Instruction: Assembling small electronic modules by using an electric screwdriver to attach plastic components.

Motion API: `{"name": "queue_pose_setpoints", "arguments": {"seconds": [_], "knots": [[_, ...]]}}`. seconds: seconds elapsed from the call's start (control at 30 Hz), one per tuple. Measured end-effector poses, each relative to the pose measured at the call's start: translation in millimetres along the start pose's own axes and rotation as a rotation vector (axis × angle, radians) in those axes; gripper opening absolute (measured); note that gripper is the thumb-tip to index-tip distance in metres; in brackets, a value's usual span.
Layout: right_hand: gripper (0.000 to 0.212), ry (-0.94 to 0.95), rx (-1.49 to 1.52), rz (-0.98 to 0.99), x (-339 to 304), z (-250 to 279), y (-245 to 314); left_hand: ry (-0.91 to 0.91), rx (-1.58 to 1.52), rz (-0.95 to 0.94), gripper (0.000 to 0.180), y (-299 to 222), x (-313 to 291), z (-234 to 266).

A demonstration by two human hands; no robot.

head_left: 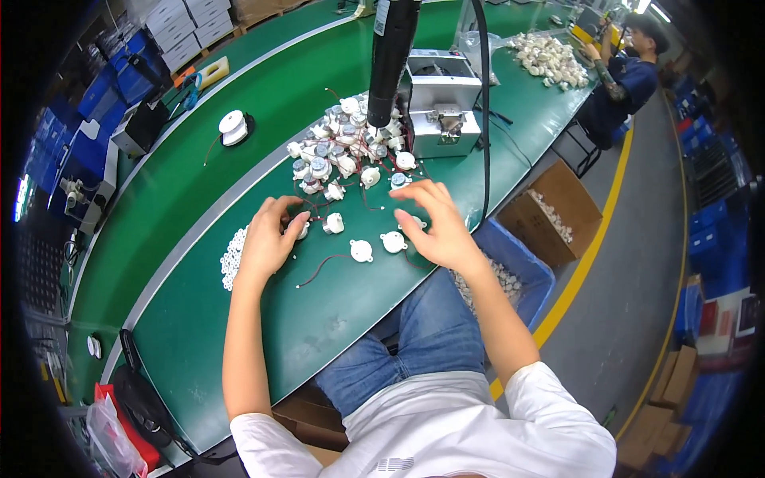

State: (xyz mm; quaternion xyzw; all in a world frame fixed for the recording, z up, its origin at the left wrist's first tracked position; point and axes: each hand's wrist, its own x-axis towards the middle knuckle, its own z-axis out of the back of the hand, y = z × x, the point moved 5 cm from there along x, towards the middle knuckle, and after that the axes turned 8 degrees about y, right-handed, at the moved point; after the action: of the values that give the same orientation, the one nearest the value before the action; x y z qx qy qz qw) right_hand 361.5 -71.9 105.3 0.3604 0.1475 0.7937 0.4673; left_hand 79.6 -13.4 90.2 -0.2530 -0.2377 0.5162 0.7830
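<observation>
My left hand (272, 237) curls over a small white round part (302, 230), thumb and fingers around it; its underside is hidden. My right hand (438, 229) hovers at the right with thumb and fingers spread, above another white part (414, 223) that it partly covers. Between the hands lie a white two-eared part (361, 251) with a thin dark-red wire, a second eared part (393, 242) and a tipped one with a metal side (333, 223). Beyond them rises a heap of similar wired parts (343, 147). Small white rings (233, 259) lie left of my left hand.
A black cylindrical tool (390, 64) hangs over the heap, beside a silver machine (444, 131). A blue bin (535, 275) and a cardboard box (558, 211) stand right of the green table (191, 342). A co-worker (629, 80) is at the far right. A white spool (233, 127) sits on the far-left surface.
</observation>
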Motion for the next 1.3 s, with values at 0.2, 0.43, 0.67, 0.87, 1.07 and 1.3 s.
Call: {"name": "queue_pose_setpoints", "arguments": {"seconds": [0.2, 0.43, 0.67, 0.87, 1.07, 1.3], "knots": [[0.039, 0.319, 0.107, -0.085, 46, -61, 21, 0.103, -0.094, -0.068, 0.03, -13, -4, -19], [0.028, 0.422, 0.049, -0.112, 66, -81, 7, 0.122, -0.185, -0.062, 0.029, -20, -6, -28], [0.039, 0.44, 0.036, -0.038, 50, -58, -1, 0.119, -0.357, -0.034, 0.034, -29, -12, -46], [0.042, 0.618, 0.086, -0.083, 43, -64, -11, -0.103, -0.121, -0.181, 0.04, -27, -2, -20], [0.04, 0.584, -0.047, -0.079, 49, -62, -10, -0.103, -0.068, -0.215, 0.046, -23, 12, -34], [0.038, 0.665, -0.15, -0.194, 52, -49, -12, -0.05, 0.226, -0.237, 0.051, -34, 17, -44]]}}
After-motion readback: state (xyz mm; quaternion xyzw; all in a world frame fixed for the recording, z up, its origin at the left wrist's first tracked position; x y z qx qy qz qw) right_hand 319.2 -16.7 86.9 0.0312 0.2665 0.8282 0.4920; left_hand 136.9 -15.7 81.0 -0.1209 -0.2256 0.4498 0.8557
